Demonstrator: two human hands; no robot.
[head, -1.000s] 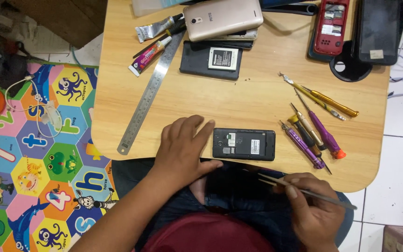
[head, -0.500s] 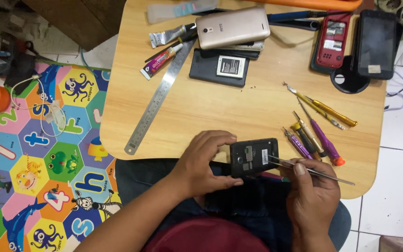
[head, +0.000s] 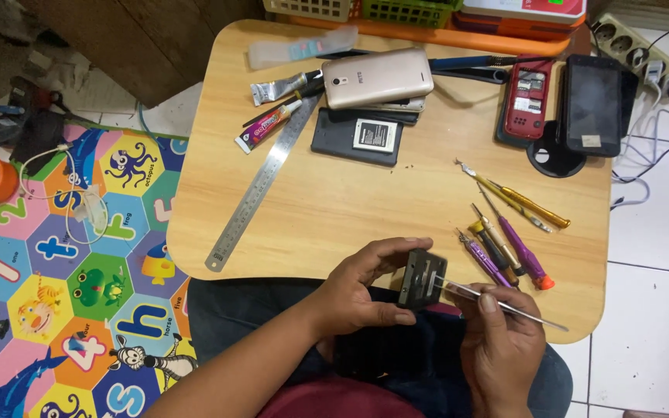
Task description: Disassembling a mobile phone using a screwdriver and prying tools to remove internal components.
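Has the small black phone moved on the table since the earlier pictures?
Yes. The small black phone lay flat on the table before; now the left hand holds it lifted at the near edge, closer to the person.

Wooden surface [head: 334,209] carried: steel ruler [head: 261,186] well left of the grip; screwdrivers [head: 505,248] just right of it; gold phone [head: 377,77], battery [head: 358,137] beyond.

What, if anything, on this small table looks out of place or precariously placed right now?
Mostly the edges stand out. The black phone lies half on a round black disc, so it sits unevenly. The left hand holds a small dark phone over the table's near edge, while the right hand applies tweezers.
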